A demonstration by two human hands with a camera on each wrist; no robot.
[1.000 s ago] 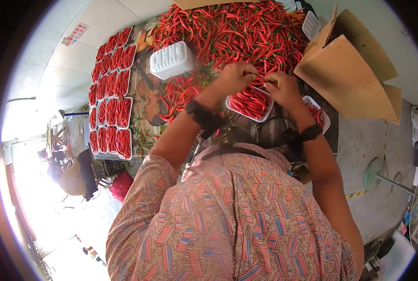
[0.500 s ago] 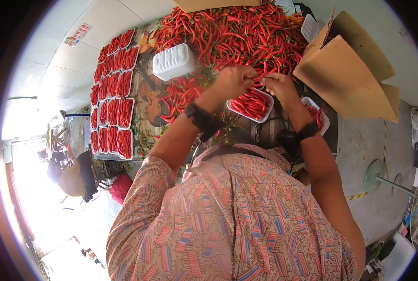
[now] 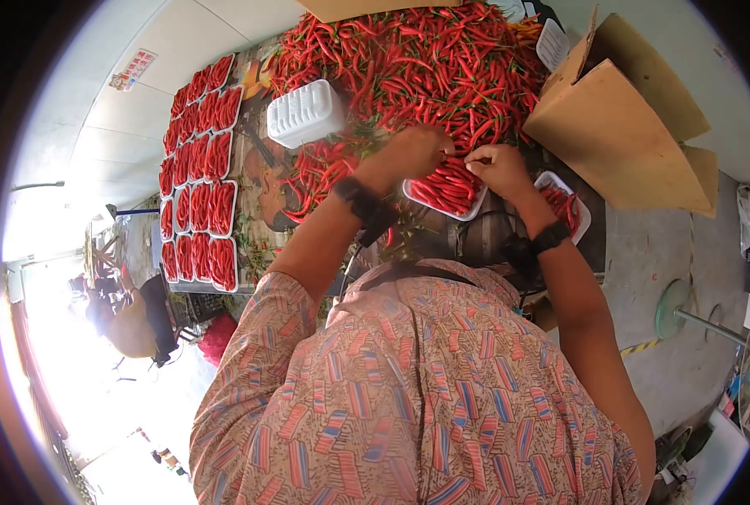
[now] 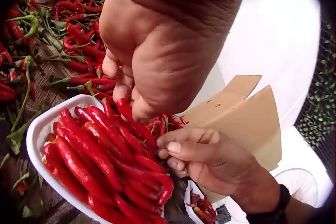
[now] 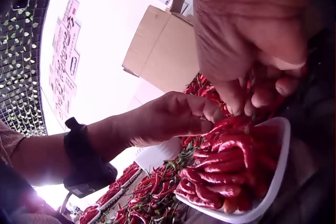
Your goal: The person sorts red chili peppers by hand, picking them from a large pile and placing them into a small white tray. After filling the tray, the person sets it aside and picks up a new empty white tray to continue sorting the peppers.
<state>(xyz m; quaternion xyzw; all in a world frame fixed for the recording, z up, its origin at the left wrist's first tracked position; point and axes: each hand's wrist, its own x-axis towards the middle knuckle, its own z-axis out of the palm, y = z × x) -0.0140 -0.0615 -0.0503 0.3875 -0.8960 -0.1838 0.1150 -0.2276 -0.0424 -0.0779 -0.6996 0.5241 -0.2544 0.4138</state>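
A white tray (image 3: 410,190) heaped with red chili peppers (image 4: 89,150) stands before me, both hands over its far side. My left hand (image 3: 417,156) has its fingertips curled around one red chili pepper (image 4: 137,121), which lies just over the heap in the left wrist view. From the other side my right hand (image 3: 501,172) meets that pepper, thumb and forefinger pinched together at its end. In the right wrist view the left hand (image 5: 173,119) faces the right hand's fingers (image 5: 236,100) across the pepper, with a bit of green stem showing between the right fingers.
A large pile of loose chilies (image 3: 425,67) covers the table's back. Rows of filled trays (image 3: 198,168) stand at the left. A stack of empty white trays (image 3: 306,118) sits left of the hands. At the right are a part-filled tray (image 3: 578,227) and an open cardboard box (image 3: 627,126).
Both hands have come down slightly toward the near tray, with the pepper between them now close over the heap. The trays around them stay in place.
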